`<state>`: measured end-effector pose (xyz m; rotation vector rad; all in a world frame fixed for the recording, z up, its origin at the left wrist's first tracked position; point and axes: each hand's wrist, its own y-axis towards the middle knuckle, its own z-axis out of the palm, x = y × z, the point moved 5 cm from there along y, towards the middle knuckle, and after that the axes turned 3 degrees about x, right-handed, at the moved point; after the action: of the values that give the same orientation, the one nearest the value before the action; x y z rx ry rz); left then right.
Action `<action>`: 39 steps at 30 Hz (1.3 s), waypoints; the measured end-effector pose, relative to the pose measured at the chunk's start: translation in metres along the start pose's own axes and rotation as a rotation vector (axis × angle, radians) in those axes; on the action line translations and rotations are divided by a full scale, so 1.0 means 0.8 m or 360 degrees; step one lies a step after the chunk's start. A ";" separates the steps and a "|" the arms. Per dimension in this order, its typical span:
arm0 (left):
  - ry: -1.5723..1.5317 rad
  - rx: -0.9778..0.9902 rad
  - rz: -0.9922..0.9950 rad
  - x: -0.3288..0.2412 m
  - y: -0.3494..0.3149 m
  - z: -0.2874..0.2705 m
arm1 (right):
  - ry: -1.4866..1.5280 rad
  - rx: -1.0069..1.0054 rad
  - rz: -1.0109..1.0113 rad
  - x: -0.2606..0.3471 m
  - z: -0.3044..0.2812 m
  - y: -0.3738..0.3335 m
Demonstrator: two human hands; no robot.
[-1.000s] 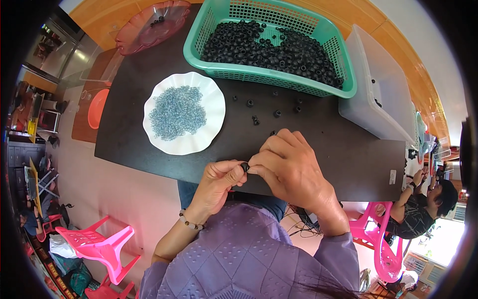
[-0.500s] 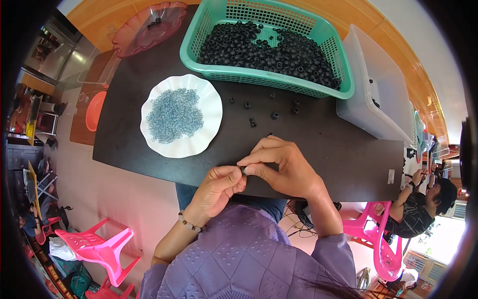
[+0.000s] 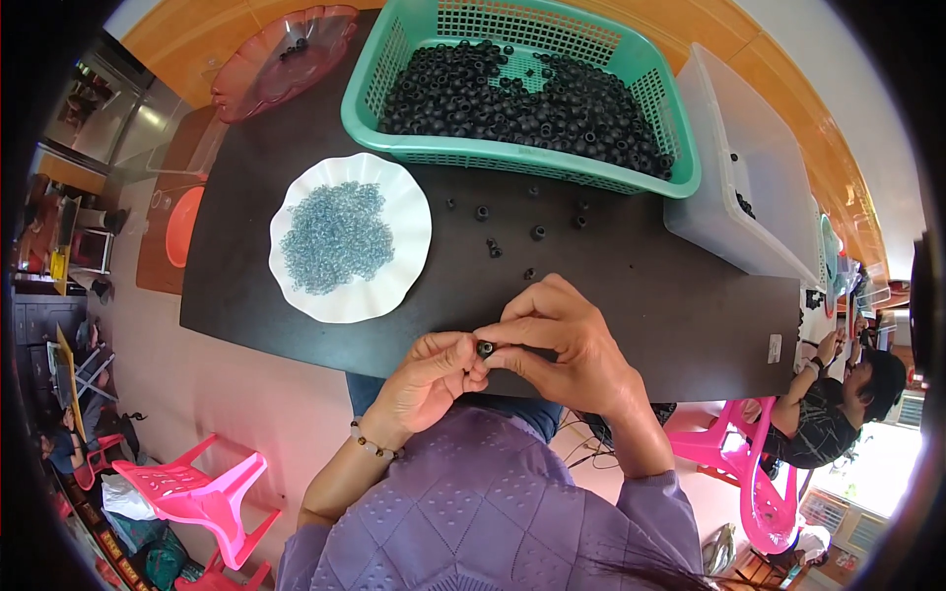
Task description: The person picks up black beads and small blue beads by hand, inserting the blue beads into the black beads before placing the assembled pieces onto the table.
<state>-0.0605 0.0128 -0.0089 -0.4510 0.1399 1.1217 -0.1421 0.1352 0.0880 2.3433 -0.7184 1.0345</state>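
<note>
Close to the table's front edge, a small round black piece [image 3: 485, 349] with a pale ring round its hole faces up between my fingertips. My left hand [image 3: 426, 379] pinches it from the left, thumb and fingers closed. From the other side, the thumb and forefinger of my right hand [image 3: 572, 345] close on it too. Several similar loose black pieces [image 3: 538, 233] lie on the dark table beyond my hands. To the left stands a white scalloped plate [image 3: 406, 271] heaped with tiny clear bluish beads [image 3: 335, 236].
A green basket [image 3: 414, 148] full of black pieces fills the far side. Right of it is a translucent plastic bin [image 3: 749, 187]; a reddish dish [image 3: 246, 94] sits far left. Pink plastic chairs [image 3: 212, 483] stand on the floor, and a person [image 3: 833, 404] sits at right.
The black piece now shows its hole upward, where my fingers mostly covered it before. My right hand has shifted slightly, and the whole view has moved a little.
</note>
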 end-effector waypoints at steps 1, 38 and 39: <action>0.0018 0.0014 -0.0023 0.000 0.000 0.001 | -0.0008 -0.0004 0.0006 0.000 -0.001 -0.001; 0.0346 -0.0281 0.0197 -0.027 -0.018 -0.012 | -0.0612 -0.0057 0.0393 -0.076 0.003 0.049; 0.0346 -0.0285 0.0200 -0.027 -0.019 -0.012 | -0.0608 -0.0055 0.0389 -0.080 0.009 0.052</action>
<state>-0.0551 -0.0146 -0.0065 -0.7324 0.2620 1.2117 -0.2012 0.1172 0.0432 2.4950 -1.1794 0.6611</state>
